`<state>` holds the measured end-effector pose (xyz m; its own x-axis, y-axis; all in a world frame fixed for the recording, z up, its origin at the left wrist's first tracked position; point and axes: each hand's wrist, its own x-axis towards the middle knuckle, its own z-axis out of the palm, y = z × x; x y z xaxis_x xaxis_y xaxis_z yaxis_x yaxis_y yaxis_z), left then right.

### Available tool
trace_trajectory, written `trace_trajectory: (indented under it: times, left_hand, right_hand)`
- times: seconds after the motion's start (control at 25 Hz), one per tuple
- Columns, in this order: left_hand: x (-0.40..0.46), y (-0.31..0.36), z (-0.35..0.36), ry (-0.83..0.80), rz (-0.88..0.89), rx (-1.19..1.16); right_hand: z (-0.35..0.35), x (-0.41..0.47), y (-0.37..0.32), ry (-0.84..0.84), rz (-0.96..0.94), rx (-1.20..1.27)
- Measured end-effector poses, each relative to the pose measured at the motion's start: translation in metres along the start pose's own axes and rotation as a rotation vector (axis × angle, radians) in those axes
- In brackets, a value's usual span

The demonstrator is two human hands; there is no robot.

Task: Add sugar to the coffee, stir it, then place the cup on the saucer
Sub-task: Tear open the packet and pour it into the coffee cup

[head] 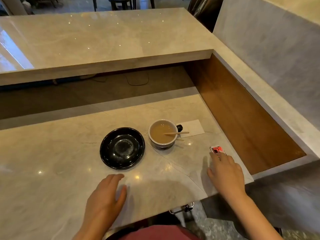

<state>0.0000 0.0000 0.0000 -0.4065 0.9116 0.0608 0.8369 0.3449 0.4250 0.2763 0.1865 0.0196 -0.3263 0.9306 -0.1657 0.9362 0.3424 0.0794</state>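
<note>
A white-lined cup of milky coffee (162, 132) stands on the marble counter (52, 161), its dark handle pointing right. A wooden stir stick (176, 133) leans in it. Just left of the cup lies an empty black saucer (122, 148). A red and white sugar packet (216, 150) lies to the right of the cup. My right hand (225, 170) reaches over it with fingers spread, the fingertips touching the packet's near end. My left hand (105, 193) rests flat on the counter in front of the saucer, holding nothing.
A white card or napkin (192, 128) lies behind the cup's handle. A raised marble bar top (103, 45) runs along the back. The counter ends at the right by a brown wooden panel (242, 122) and a marble wall.
</note>
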Motion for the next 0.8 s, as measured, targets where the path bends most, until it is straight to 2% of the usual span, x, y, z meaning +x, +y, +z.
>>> trace_trajectory:
  times: [0.2,0.4,0.6,0.8]
  left_hand:
    - [0.017,0.02,0.041,-0.017,0.215,0.034]
    - [0.015,0.002,0.062,-0.05,0.181,0.122]
    - [0.014,-0.001,0.065,-0.053,0.178,0.11]
    - [0.013,-0.003,0.067,-0.051,0.182,0.095]
  right_hand:
    - [0.025,0.021,0.007,0.167,0.034,0.081]
    - [0.035,0.034,0.012,0.188,0.095,0.123]
    - [0.038,0.043,0.014,0.192,0.17,0.255]
    - [0.044,0.046,0.02,0.239,0.167,0.324]
